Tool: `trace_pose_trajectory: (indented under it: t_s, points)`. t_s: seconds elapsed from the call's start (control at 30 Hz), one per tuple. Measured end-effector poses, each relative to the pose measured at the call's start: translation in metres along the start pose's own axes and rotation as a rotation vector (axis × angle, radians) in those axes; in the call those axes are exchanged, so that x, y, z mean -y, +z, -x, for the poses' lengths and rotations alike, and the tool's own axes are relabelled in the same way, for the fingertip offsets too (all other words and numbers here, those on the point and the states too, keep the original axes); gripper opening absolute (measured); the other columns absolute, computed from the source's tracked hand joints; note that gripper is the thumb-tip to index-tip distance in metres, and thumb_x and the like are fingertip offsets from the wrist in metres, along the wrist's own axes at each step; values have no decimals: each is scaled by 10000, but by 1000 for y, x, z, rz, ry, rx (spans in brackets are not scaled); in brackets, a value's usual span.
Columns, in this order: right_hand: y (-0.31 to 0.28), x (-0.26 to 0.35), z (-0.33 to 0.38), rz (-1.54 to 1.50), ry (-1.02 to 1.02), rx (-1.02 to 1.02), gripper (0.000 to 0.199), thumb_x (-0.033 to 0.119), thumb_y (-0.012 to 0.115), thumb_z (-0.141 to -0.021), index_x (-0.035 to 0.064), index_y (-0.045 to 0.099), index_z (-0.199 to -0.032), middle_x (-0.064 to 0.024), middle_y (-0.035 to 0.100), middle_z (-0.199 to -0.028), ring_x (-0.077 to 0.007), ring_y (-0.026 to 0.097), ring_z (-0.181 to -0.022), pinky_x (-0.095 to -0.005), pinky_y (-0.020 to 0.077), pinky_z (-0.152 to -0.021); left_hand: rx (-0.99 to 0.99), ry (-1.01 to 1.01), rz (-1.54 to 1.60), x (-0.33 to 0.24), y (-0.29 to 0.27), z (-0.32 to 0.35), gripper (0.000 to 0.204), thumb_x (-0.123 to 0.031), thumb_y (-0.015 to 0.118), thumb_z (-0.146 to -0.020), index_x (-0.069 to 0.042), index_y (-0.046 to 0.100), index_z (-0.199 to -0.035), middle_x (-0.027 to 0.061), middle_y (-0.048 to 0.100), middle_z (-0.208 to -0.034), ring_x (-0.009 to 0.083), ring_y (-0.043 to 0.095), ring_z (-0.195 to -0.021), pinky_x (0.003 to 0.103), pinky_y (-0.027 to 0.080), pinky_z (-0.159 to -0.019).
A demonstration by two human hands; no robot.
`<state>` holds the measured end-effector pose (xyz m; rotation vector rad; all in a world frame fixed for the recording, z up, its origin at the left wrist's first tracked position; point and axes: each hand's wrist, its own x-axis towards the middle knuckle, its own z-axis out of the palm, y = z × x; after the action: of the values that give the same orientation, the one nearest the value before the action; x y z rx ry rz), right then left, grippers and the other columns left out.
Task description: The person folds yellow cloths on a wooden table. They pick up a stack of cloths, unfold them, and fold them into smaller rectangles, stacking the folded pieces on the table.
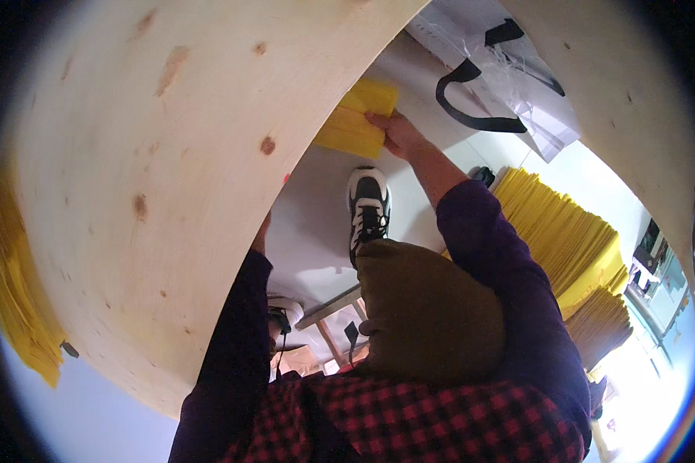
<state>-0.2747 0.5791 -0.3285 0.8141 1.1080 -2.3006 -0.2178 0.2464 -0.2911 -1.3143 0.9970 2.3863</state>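
Observation:
My right hand (400,134) reaches far forward and is closed on the near right edge of a flat yellow folded piece (361,127), which looks like cloth or soft sheet. The left part of that yellow piece is hidden behind a large pale wooden board (170,147) with knots. Only a sliver of my left hand (262,236) shows beside the board's edge. Its fingers are out of sight behind the wood, so what it holds cannot be seen.
Piles of yellow folded sheets (560,231) stand at the right, and more yellow sheets (23,285) hang at the far left. A clear plastic-wrapped white bag with black straps (479,123) lies at the top. My shoe (368,208) rests on the pale floor, near a wooden frame (330,312).

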Motion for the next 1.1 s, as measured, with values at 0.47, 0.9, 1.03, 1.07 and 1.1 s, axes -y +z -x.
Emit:
trace_pose_trajectory:
  t_s: [0.47,0.9,1.03,1.07,1.1]
  points:
    - [12,-46,-16,-215,-115,-187,407,98,643,-885,57,474,-1253,-96,604,-1150,-257,606,-1047,-394,524,-885,90,-132,-218,20,-9,49,581,-327,466,-991,-148,229,-1490,131,227,-1533,308,258,-1400,487,214,-1145]
    - [77,-35,-42,-160,-140,-148,422,273,622,-915,58,473,-1246,-97,586,-1168,-251,567,-1076,-406,463,-911,55,-163,-294,29,8,44,548,-346,419,-1003,-134,253,-1481,106,256,-1529,305,291,-1386,474,245,-1132]
    - [61,-17,-27,178,142,-243,560,485,569,-905,70,469,-1267,-100,549,-1240,-237,477,-1199,-434,324,-1047,58,-185,-290,36,10,45,690,-408,522,-949,-127,206,-1494,134,237,-1534,298,283,-1388,475,227,-1133]
    - [56,-17,-20,195,121,-264,585,509,562,-897,67,470,-1270,-98,548,-1237,-236,469,-1197,-436,304,-1053,47,-188,-290,38,12,46,689,-408,523,-948,-127,209,-1493,133,246,-1530,298,291,-1384,475,231,-1131]
    - [49,-18,-13,197,91,-272,611,533,555,-890,65,471,-1274,-97,548,-1234,-235,462,-1196,-437,285,-1059,29,-194,-297,40,15,46,687,-408,524,-948,-127,212,-1492,131,256,-1526,299,299,-1379,474,236,-1129]
